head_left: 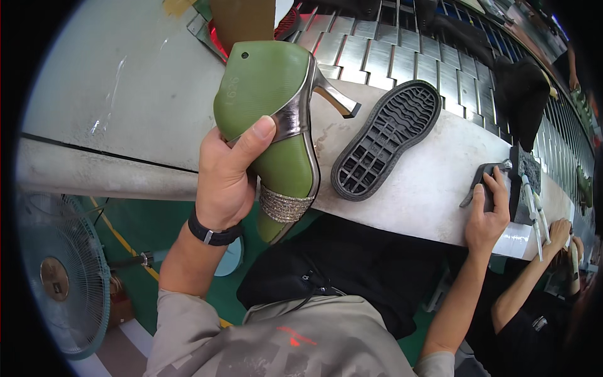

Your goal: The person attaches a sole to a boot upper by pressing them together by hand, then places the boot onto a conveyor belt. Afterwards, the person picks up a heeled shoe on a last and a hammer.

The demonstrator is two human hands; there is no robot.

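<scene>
My left hand [229, 160] is wrapped round a green shoe last [267, 78] fitted with a high-heeled sandal [299, 116], the thumb pressing by its metallic strap. The sandal's slim silver heel [336, 99] points right, and a glittering rhinestone band [284, 205] crosses near the toe. Flat on the worktable to the right lies a black rubber shoe sole [386, 141], ridged pattern facing up. Farther right, my right hand [488, 213] has its fingers curled on a dark, curved thing [482, 179] at the table's front edge; its kind is partly hidden.
The pale worktable [427, 201] borders a metal slat conveyor [402, 53]. A dark block [526, 182] and white, pen-like tubes [537, 207] lie beyond my right hand. A co-worker's hand [556, 234] is close by. At left stands a fan [59, 279].
</scene>
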